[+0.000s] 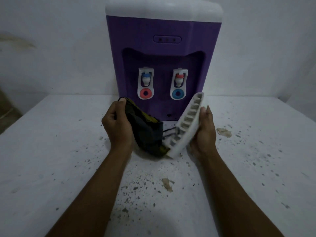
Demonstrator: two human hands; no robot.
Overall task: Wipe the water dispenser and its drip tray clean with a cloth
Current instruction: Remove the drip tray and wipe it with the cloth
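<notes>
The drip tray (pixel 186 127) was out of its slot and stood tilted on its long edge over the desk (pixel 51 151), just in front of the water dispenser (pixel 162 48), about midway along the back edge. Its lower end came close to the surface; whether it touched could not be told. It was a white slotted tray, and grey grime showed in several slots, so by the look of it the wiping of the tray was under way rather than done.

The right hand (pixel 203 132) grasped the tray from its outer side, the thumb lying along the rim. The left hand (pixel 116 122) had its fingers curled round a bunched dark cloth (pixel 148 134) with a yellowish border, and the cloth met the tray's lower end.

Behind them the purple dispenser with its white top stood against the wall, with two taps in its recess. Nothing showed whether its body had been wiped; that part probably remained. The desk was speckled with dark spots and had two brownish stains.
</notes>
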